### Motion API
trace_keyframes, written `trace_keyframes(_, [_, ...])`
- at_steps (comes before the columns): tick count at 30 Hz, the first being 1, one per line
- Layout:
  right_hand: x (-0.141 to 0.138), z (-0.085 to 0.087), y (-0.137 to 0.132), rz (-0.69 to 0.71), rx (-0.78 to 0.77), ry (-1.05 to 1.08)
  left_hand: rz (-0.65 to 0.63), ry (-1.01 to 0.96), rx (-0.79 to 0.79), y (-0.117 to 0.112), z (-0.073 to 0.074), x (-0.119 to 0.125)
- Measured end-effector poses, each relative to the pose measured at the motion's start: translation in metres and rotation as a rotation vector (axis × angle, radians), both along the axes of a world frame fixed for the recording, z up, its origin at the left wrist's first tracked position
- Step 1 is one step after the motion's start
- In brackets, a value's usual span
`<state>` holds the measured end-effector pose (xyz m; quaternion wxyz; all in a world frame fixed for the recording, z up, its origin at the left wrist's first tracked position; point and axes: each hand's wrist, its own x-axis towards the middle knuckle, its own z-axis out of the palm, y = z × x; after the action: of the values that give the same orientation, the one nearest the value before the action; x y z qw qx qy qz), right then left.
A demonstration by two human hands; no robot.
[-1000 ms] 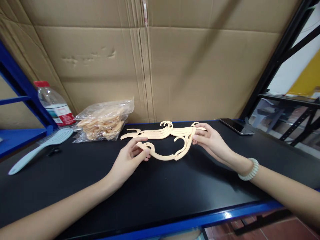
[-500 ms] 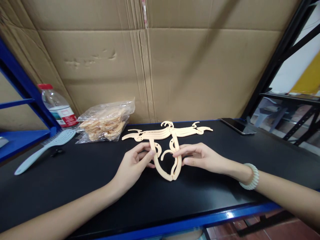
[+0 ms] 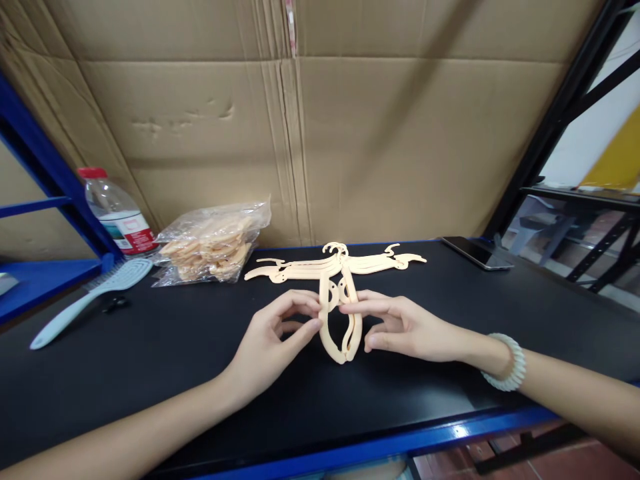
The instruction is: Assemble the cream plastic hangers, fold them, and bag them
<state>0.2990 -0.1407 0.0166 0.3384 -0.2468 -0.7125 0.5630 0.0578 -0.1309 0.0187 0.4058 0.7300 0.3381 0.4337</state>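
A cream folding hanger stands folded into a narrow V on the black tabletop, its hinge down. My left hand pinches its left arm between thumb and fingers. My right hand presses the right arm inward with thumb and forefinger. Behind them lies a flat pile of unfolded cream hangers.
A clear bag of cream parts rests at the back left by a water bottle and a pale blue hairbrush. A phone lies at the back right. Cardboard walls the back. Blue shelf edge runs along the front.
The hanger went from spread wide between my hands to folded into a narrow V. Both hands moved inward toward each other and nearer to me.
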Motion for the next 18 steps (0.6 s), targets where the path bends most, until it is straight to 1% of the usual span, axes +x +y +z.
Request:
trace_keyframes(3, [-0.0006,-0.0007,0.0002,0.022,0.003,0.006,-0.054,0.039,0.027,-0.0012,-0.0005,0.0015])
trace_keyframes(6, [-0.0003,0.0013,-0.0003,0.040,0.016,-0.018,-0.117,0.024,0.002,-0.0004,-0.0029,0.0020])
trace_keyframes(8, [0.0005,0.0024,0.0000,0.020,0.028,-0.032,-0.133,0.006,-0.028,0.0013,-0.0051,0.0013])
trace_keyframes(13, [0.0039,0.0001,0.0043,-0.053,0.076,-0.060,-0.110,-0.031,-0.121,0.0072,-0.0080,-0.0003])
trace_keyframes(18, [0.0061,-0.0013,0.0042,-0.053,0.134,-0.072,-0.086,-0.013,-0.167,0.0073,-0.0068,0.0000])
